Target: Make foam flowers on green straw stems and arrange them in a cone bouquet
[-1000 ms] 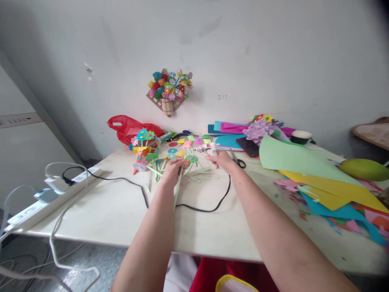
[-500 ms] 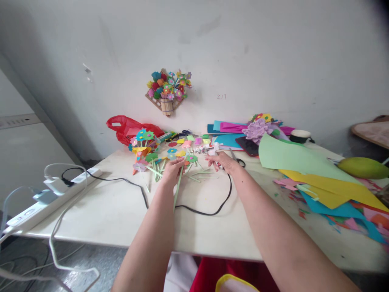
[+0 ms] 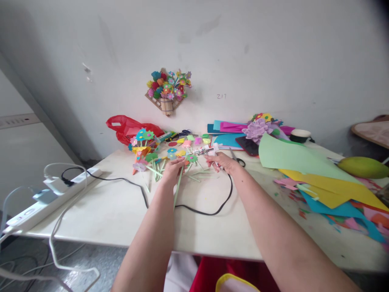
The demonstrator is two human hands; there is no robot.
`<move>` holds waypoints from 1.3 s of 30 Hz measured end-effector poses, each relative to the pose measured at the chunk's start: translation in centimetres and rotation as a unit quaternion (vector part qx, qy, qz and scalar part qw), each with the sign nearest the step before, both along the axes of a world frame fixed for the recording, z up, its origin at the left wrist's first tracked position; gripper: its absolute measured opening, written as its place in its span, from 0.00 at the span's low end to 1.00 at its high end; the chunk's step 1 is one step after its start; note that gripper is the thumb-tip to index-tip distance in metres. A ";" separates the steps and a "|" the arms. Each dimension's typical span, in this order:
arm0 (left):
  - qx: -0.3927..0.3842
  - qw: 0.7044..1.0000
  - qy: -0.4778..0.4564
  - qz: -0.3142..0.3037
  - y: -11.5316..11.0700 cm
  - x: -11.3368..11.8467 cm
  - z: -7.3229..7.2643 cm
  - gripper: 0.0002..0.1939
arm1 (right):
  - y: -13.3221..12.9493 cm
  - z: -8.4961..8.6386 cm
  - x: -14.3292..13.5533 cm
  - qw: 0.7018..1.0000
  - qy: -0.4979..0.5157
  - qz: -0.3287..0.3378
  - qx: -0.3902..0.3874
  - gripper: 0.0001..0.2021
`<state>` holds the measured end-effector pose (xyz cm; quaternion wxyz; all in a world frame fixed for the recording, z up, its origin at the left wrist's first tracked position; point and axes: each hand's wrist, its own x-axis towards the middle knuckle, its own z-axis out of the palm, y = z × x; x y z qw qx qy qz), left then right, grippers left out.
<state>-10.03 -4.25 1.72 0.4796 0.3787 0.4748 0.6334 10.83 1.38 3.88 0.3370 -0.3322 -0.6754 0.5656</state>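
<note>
My left hand is closed on a thin light-green paper strip, whose lower end hangs toward the table's front edge. In my right hand is a white hot glue gun with a black cord. Its metal front end points left, just above my left fingertips; whether it touches the strip I cannot tell. A green paper flower lies right beside my left fingers. Under and around both hands, more pale green strips are scattered.
A power strip runs along the left edge. Paper flowers in an orange cone and a red plastic bag stand back left. Scissors lie right of my right hand. Coloured sheets and scraps cover the right side.
The glue gun has shifted slightly left and down, its front end coming closer to my left fingertips. My left hand has barely moved and keeps hold of the strip.
</note>
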 end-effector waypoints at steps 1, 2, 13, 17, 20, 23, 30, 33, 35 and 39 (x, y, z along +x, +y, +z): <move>0.000 1.000 0.000 -0.001 0.0 0.0 0.0 0.15 | 0.0 0.0 0.0 1.000 -0.001 0.000 -0.001 0.19; 0.000 1.000 0.000 -0.001 0.0 0.0 -0.1 0.15 | -0.1 0.1 0.0 1.000 -0.001 0.000 -0.001 0.19; -0.002 1.000 0.013 -0.010 0.1 0.0 -0.1 0.13 | -0.5 0.4 -0.2 1.000 -0.020 -0.004 0.006 0.22; 0.000 1.000 0.014 -0.013 0.2 -0.1 -0.1 0.13 | -0.2 0.1 -0.3 1.000 -0.025 0.000 0.005 0.22; 0.000 1.000 0.013 -0.014 0.3 -0.1 -0.2 0.13 | -0.1 0.1 -0.3 1.000 -0.029 -0.005 0.000 0.21; 0.003 1.000 0.012 -0.015 0.3 -0.1 -0.3 0.13 | -0.1 0.1 -0.3 1.000 -0.025 -0.014 -0.008 0.21; -0.003 1.000 -0.001 -0.011 0.0 0.2 0.0 0.12 | -0.2 0.0 -0.4 0.999 -0.023 -0.029 -0.016 0.22; -0.003 1.000 -0.007 -0.012 -0.1 0.3 0.1 0.11 | -0.2 0.1 -0.4 0.999 -0.024 -0.033 -0.013 0.22; -0.003 1.000 -0.010 -0.014 -0.1 0.3 0.1 0.11 | -0.3 0.1 -0.4 0.999 -0.025 -0.035 -0.013 0.21; -0.003 1.000 -0.008 -0.022 0.0 0.2 0.0 0.11 | -0.3 0.1 -0.4 0.999 -0.027 -0.037 -0.017 0.21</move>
